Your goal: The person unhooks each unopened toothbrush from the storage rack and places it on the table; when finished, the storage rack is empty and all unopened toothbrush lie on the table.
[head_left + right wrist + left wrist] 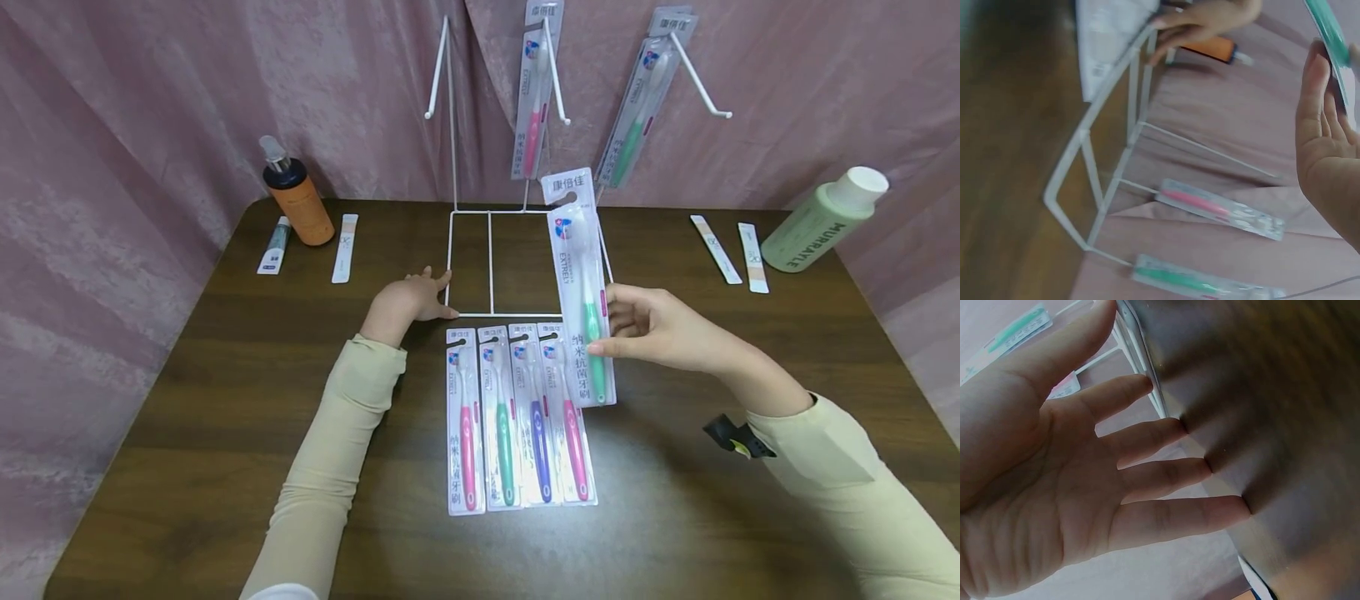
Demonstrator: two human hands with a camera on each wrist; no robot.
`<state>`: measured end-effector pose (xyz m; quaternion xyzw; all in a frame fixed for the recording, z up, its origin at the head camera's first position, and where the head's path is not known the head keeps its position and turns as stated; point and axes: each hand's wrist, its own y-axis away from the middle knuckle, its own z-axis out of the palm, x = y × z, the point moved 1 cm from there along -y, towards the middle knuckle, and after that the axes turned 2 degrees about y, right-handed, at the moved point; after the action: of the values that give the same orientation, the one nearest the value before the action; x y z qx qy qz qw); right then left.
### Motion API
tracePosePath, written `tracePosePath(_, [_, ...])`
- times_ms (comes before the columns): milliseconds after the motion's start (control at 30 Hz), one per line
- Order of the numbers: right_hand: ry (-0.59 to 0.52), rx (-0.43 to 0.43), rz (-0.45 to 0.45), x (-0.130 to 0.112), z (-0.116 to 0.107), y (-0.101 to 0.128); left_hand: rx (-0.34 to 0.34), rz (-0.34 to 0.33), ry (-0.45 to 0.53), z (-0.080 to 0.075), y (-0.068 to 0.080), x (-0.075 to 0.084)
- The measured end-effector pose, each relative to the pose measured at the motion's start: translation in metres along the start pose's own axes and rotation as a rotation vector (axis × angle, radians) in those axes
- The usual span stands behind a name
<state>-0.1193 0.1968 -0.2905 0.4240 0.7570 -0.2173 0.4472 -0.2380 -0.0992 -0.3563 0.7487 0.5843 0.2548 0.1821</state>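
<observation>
My right hand [637,327] pinches a packaged green toothbrush [581,287] and holds it upright above the table, in front of the white wire rack [491,262]. In the right wrist view the same green toothbrush pack [1334,44] shows beside my right hand [1325,134]. My left hand [416,302] rests flat on the table with straight fingers [1166,472] touching the rack's base at its front left corner. Several packaged toothbrushes [517,417] lie side by side on the table below the rack. A pink pack [534,92] and a green pack [637,104] hang on the rack's hooks.
An orange pump bottle [297,196] stands back left with a small tube [274,246] and a sachet [345,247] beside it. A green bottle [823,221] leans back right next to two sachets [733,250]. Pink curtain surrounds the dark wooden table [225,400].
</observation>
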Motion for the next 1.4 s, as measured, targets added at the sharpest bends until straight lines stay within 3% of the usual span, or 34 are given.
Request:
tracePosePath(367, [-0.007,0.043,0.208,0.034,-0.002,0.028,-0.002,-0.009,0.018,0.001,0.001,-0.001])
tracePosePath(800, [-0.078,-0.127,0.323,0.072,0.014,0.055,-0.015,-0.012,0.017,0.001,0.002,0.001])
tracePosePath(1033, [-0.113,-0.179,0.393,0.083,0.029,0.057,-0.010,-0.006,0.010,0.001,0.001,0.001])
tracePosePath(1400, [-0.199,-0.230,0.430,0.093,0.040,0.055,-0.003,-0.005,0.012,0.001,0.003,0.001])
